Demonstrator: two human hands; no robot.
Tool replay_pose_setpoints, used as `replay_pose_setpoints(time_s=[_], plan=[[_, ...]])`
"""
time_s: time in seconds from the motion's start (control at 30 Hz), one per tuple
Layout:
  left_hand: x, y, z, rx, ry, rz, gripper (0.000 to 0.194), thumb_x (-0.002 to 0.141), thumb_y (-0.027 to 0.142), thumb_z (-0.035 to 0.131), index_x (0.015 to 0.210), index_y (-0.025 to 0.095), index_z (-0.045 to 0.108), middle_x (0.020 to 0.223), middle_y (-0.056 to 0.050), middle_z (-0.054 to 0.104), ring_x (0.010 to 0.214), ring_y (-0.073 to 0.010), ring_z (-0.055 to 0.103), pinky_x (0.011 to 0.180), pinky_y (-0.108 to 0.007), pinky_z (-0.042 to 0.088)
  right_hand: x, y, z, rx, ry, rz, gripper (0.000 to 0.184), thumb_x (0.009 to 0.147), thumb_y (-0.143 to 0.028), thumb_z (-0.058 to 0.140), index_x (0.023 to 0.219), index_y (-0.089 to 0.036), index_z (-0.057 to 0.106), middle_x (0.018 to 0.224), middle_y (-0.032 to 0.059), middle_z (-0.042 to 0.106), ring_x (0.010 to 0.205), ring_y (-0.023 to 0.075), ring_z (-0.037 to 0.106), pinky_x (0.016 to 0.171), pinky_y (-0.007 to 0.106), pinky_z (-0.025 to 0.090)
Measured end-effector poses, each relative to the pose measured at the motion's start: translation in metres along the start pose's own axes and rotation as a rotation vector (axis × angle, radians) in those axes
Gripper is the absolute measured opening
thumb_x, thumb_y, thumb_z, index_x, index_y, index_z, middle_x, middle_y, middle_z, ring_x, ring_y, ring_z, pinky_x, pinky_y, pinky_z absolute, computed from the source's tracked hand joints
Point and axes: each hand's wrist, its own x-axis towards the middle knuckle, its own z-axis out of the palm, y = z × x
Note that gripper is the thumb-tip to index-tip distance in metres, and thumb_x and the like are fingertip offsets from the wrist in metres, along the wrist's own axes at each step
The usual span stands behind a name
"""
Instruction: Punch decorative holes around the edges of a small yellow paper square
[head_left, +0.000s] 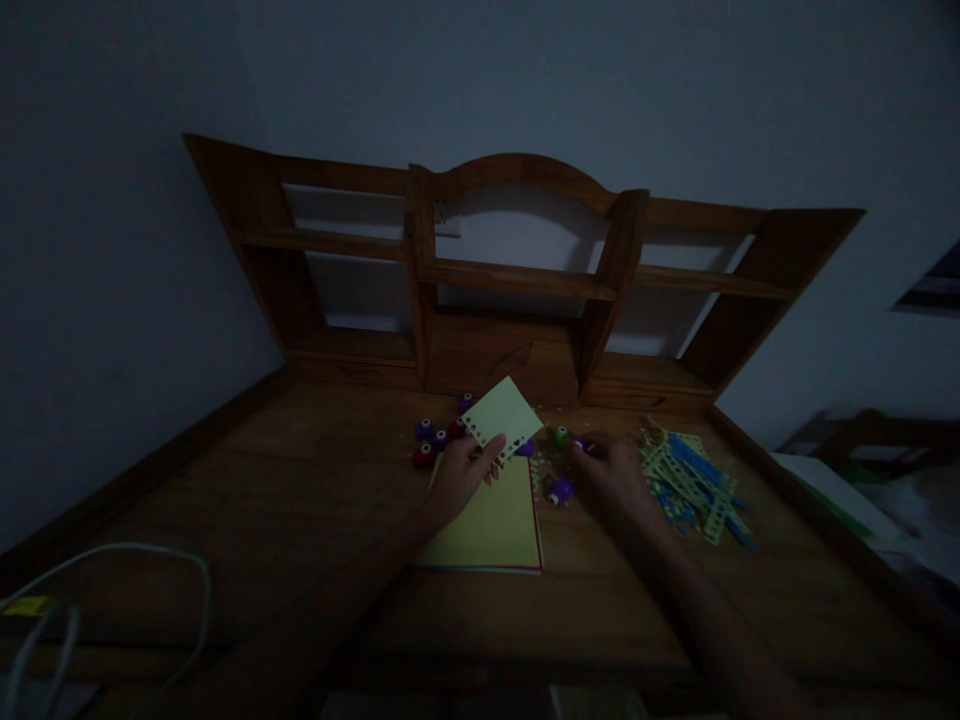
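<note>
My left hand [461,475] pinches a square of pale yellow paper [504,410] with small shapes punched along two of its edges. It holds the square raised above a stack of yellow paper sheets [491,525], which has a red sheet showing at its side. My right hand [615,470] is closed around a small purple paper punch [578,446], mostly hidden by the fingers. Beside it are a green punch [561,436] and another purple punch [559,490] lying on the desk. More punches, purple [424,430] and red [424,455], cluster left of the paper square.
Punched yellow and blue paper strips [694,480] lie heaped on the right of the wooden desk [285,520], with tiny cut-outs scattered about. A wooden shelf unit [510,280] stands along the back. A white cable [150,548] curls at the lower left. The room is dim.
</note>
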Motion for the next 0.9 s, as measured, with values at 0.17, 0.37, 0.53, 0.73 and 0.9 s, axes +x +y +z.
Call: replay_pose_setpoints(time_s=[0.17, 0.37, 0.53, 0.73, 0.9], plan=[[0.004, 0.003, -0.003, -0.072, 0.054, -0.028, 0.042, 0.081, 0.049, 0.055, 0.061, 0.013, 0.060, 0.051, -0.003, 0.059, 0.045, -0.0125, 0.054, 0.044, -0.021, 0.042, 0.003, 0.010, 0.014, -0.131, -0.131, -0.085, 0.028, 0.080, -0.041, 0.058, 0.087, -0.018, 0.072, 0.087, 0.0092, 0.069, 0.072, 0.0218, 0.063, 0.064, 0.029, 0.044], [0.013, -0.001, -0.009, -0.256, 0.198, -0.120, 0.042, 0.077, 0.051, 0.059, 0.063, 0.012, 0.061, 0.050, -0.002, 0.057, 0.041, -0.0112, 0.051, 0.040, -0.021, 0.040, -0.001, -0.004, 0.012, 0.063, 0.072, -0.051, 0.039, 0.088, -0.049, 0.047, 0.094, -0.017, 0.068, 0.083, 0.0078, 0.069, 0.067, 0.0188, 0.062, 0.059, 0.026, 0.043], [0.017, -0.002, -0.012, -0.379, 0.265, -0.195, 0.041, 0.071, 0.050, 0.065, 0.060, 0.012, 0.059, 0.050, -0.002, 0.057, 0.040, -0.0108, 0.050, 0.039, -0.022, 0.040, -0.001, -0.001, 0.008, 0.122, 0.165, 0.043, 0.043, 0.086, -0.053, 0.048, 0.088, -0.015, 0.068, 0.069, 0.0065, 0.067, 0.058, 0.0182, 0.058, 0.050, 0.024, 0.038], [0.018, 0.000, -0.015, -0.400, 0.284, -0.176, 0.041, 0.072, 0.050, 0.065, 0.057, 0.013, 0.058, 0.048, -0.001, 0.056, 0.041, -0.0110, 0.050, 0.042, -0.022, 0.041, 0.001, 0.005, 0.011, 0.136, 0.127, 0.061, 0.045, 0.085, -0.053, 0.049, 0.087, -0.013, 0.069, 0.068, 0.0082, 0.067, 0.059, 0.0199, 0.059, 0.051, 0.025, 0.039], [0.018, -0.005, -0.015, -0.369, 0.233, -0.097, 0.044, 0.078, 0.052, 0.058, 0.058, 0.013, 0.059, 0.048, -0.001, 0.056, 0.042, -0.0108, 0.050, 0.044, -0.022, 0.040, 0.007, 0.014, 0.010, 0.084, 0.136, 0.000, 0.040, 0.086, -0.049, 0.047, 0.088, -0.015, 0.069, 0.076, 0.0082, 0.069, 0.066, 0.0218, 0.062, 0.059, 0.028, 0.044]])
